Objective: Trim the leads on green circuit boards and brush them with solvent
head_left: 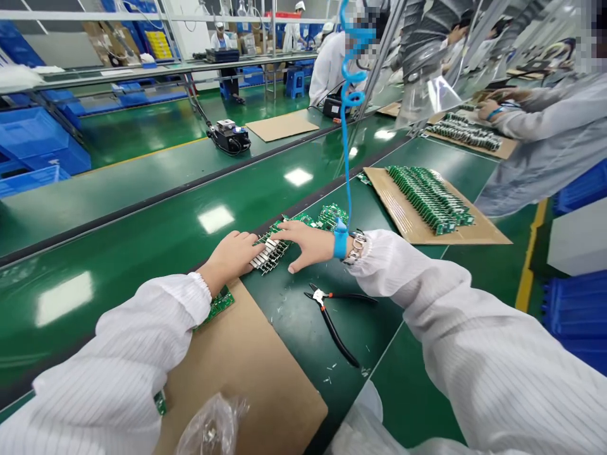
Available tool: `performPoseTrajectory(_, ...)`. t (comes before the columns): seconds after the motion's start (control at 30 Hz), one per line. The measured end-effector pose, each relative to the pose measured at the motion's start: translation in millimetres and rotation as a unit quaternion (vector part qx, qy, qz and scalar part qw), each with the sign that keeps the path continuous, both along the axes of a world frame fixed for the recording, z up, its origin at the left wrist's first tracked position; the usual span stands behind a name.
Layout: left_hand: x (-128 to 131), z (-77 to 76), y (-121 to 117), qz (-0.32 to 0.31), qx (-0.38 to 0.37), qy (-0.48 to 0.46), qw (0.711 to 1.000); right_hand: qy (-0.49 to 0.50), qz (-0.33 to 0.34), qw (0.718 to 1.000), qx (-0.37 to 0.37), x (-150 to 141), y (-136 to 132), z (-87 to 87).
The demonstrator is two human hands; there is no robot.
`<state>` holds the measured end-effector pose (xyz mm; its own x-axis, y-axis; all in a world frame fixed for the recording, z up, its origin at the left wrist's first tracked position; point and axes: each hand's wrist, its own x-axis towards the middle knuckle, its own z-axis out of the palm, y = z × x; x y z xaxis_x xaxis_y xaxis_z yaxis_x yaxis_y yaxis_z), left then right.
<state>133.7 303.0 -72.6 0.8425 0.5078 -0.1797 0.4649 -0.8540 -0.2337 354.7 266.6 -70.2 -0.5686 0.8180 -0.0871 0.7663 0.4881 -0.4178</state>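
At the left end of the green tabletop (294,322) lies a brown cardboard sheet (256,379), with a clear plastic bag (213,426) on its near part and a green circuit board (222,304) by its far edge, partly under the left wrist. The left hand (230,259) rests its fingers against the left end of a tight row of boards (269,256) with white parts, near the tabletop's far edge; whether it grips any, I cannot tell. The right hand (308,243) is spread wide, thumb well away from the fingers, which reach over the row's right part. Between the row and the tabletop's near edge lie splayed cutters (319,296). A blue wrist strap (340,240) circles the right wrist, below a coiled blue cord (348,151). Farther right, a second cardboard sheet (478,232) carries long ranks of upright boards (422,196).
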Motion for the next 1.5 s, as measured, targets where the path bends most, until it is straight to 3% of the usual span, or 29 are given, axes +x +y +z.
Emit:
performPoseTrajectory(0.17, 5.3, -2.2, 5.1, -0.015, -0.025, 0.008, 1.0, 0.05, -0.028, 0.997, -0.042, 24.9, -28.1, 0.3)
performPoseTrajectory(0.43, 12.7, -0.8, 8.3, -0.012, -0.042, 0.012, 0.999, 0.076, -0.048, 0.995, -0.041, 40.2, -52.8, -3.3)
performPoseTrajectory(1.2, 22.9, 2.7, 14.9, -0.051, -0.054, 0.06, 0.995, 0.129, -0.072, 0.987, -0.061, 48.6, -75.7, -11.8)
performPoseTrajectory(1.5, 21.7, 3.6, 3.3, -0.032, -0.082, 0.098, 0.991, 0.133, -0.075, 0.987, -0.059, 52.7, -84.5, -10.3)
